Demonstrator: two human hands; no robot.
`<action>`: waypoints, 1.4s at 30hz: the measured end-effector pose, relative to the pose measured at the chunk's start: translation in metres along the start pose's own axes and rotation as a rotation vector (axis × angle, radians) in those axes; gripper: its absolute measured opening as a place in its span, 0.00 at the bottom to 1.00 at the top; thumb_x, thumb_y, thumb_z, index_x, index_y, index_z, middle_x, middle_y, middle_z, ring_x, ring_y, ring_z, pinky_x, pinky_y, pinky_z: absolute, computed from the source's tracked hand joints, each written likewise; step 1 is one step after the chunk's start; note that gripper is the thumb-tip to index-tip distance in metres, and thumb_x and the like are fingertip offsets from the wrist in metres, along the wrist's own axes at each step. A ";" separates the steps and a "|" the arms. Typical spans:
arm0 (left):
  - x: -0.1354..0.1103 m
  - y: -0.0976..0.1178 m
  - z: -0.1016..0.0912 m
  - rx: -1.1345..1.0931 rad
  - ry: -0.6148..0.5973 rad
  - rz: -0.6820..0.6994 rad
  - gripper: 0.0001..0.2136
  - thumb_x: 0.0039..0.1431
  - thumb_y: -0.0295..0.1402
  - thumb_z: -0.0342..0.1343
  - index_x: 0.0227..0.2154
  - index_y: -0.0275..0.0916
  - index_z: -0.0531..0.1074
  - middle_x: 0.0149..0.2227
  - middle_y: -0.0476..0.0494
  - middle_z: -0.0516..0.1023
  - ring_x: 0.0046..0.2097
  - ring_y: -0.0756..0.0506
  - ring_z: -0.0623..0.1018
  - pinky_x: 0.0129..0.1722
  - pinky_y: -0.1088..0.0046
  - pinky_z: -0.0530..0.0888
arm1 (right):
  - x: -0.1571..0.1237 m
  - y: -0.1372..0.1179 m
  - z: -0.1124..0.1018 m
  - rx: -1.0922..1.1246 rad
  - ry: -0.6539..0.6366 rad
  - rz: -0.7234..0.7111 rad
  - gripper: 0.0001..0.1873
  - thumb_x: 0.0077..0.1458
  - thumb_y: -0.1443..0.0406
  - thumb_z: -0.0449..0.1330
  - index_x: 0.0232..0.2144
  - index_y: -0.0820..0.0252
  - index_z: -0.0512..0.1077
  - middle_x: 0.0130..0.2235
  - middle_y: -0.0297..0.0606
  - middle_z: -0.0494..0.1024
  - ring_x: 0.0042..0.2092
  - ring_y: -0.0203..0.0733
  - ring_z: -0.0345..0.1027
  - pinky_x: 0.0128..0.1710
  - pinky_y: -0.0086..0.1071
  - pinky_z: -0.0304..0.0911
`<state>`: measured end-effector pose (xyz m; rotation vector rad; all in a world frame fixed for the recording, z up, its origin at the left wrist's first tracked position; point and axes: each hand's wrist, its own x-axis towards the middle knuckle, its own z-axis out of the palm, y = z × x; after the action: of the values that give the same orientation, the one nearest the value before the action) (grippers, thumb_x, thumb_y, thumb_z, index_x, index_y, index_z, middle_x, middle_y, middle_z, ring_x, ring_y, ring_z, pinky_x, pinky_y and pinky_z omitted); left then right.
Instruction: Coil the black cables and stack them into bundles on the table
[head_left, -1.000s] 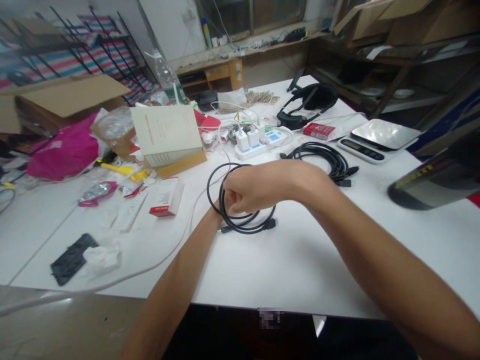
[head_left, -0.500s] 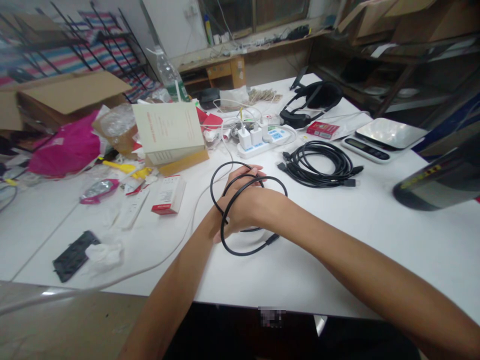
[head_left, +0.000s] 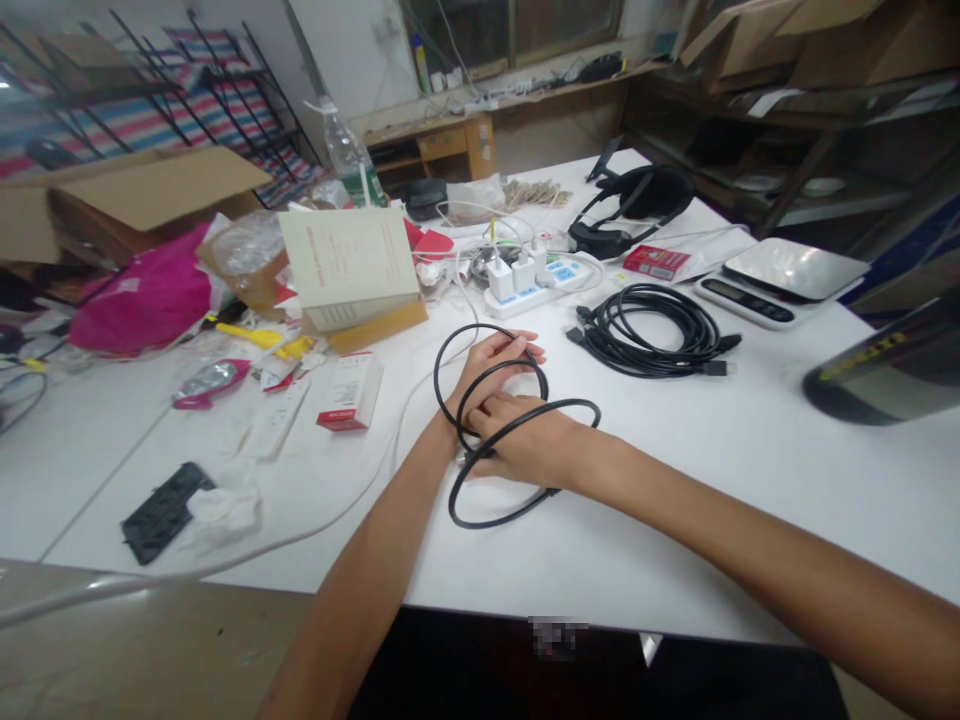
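A black cable (head_left: pixel 512 523) hangs in several loose loops around both hands, above the white table. My left hand (head_left: pixel 491 368) is inside the loops, its fingers curled around the cable and partly covered by the right hand. My right hand (head_left: pixel 529 438) lies across the left palm and wrist, fingers bent and closed on the cable. A shiny metal end (head_left: pixel 461 457) shows beside the right thumb. Just beyond the hands rests a coiled bundle of black cables (head_left: pixel 652 335) with plug ends.
A white power strip (head_left: pixel 532 285) with chargers stands behind the hands. To the right are a digital scale (head_left: pixel 750 300) and a large dark bottle (head_left: pixel 885 360). At left lie a red-and-white box (head_left: pixel 351 392), an open carton (head_left: pixel 367 270) and a black plastic piece (head_left: pixel 161 512).
My right hand has shifted slightly down and right, uncovering more of the left hand. The cable loops have spread wider, and the near loop has tilted flatter. The view has shifted slightly.
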<state>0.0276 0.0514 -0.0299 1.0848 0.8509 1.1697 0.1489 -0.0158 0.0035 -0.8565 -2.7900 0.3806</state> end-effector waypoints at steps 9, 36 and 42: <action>-0.002 -0.004 0.001 -0.060 -0.058 0.020 0.16 0.59 0.41 0.71 0.44 0.35 0.82 0.43 0.38 0.86 0.46 0.42 0.84 0.54 0.64 0.78 | -0.028 0.043 0.012 0.060 0.184 -0.037 0.24 0.72 0.49 0.57 0.34 0.63 0.75 0.33 0.41 0.77 0.34 0.40 0.64 0.37 0.35 0.52; -0.008 0.032 -0.019 -0.103 -0.028 -0.072 0.26 0.62 0.53 0.65 0.52 0.36 0.81 0.60 0.32 0.81 0.68 0.34 0.75 0.70 0.58 0.71 | -0.038 0.048 -0.013 -0.080 0.001 0.030 0.42 0.76 0.44 0.42 0.27 0.64 0.82 0.25 0.46 0.80 0.25 0.36 0.60 0.32 0.36 0.38; -0.007 0.021 -0.012 -0.031 -0.060 0.016 0.21 0.54 0.38 0.71 0.50 0.38 0.83 0.57 0.36 0.83 0.67 0.34 0.76 0.70 0.57 0.68 | -0.037 0.050 -0.007 -0.080 0.004 0.051 0.40 0.75 0.45 0.46 0.26 0.64 0.81 0.25 0.44 0.78 0.25 0.34 0.53 0.33 0.36 0.36</action>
<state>0.0091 0.0475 -0.0128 1.0981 0.7770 1.1547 0.2064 0.0041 -0.0087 -0.9467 -2.8010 0.2762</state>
